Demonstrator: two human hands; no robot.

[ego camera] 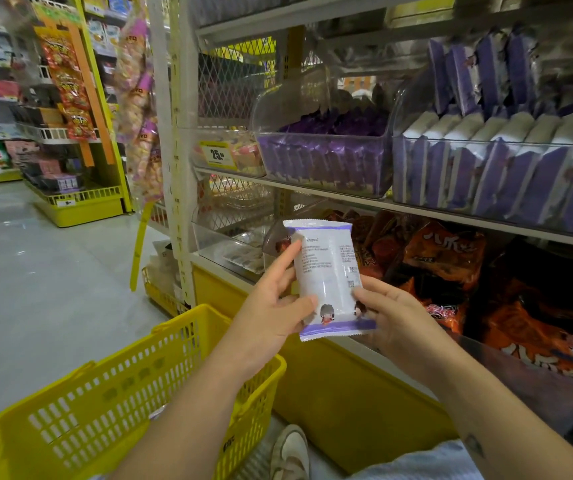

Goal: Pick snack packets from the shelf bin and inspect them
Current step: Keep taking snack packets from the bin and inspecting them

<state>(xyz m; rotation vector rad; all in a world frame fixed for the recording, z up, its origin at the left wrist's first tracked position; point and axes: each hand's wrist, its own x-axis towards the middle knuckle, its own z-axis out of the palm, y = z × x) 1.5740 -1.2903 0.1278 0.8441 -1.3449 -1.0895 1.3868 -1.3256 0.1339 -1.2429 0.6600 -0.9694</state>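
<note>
One white-and-purple plastic snack packet (326, 271) is already picked and held below the clear plastic shelf bin (288, 105), pinched by the fingers of the left hand (271, 320) and right hand (392, 320); inspection appears under way, with more purple packets (326, 161) left in the bin.

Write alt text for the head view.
The left hand and right hand hold a white-and-purple packet, printed back toward the camera. Clear bins of purple packets fill the shelf above; a yellow basket sits below the left arm.
</note>
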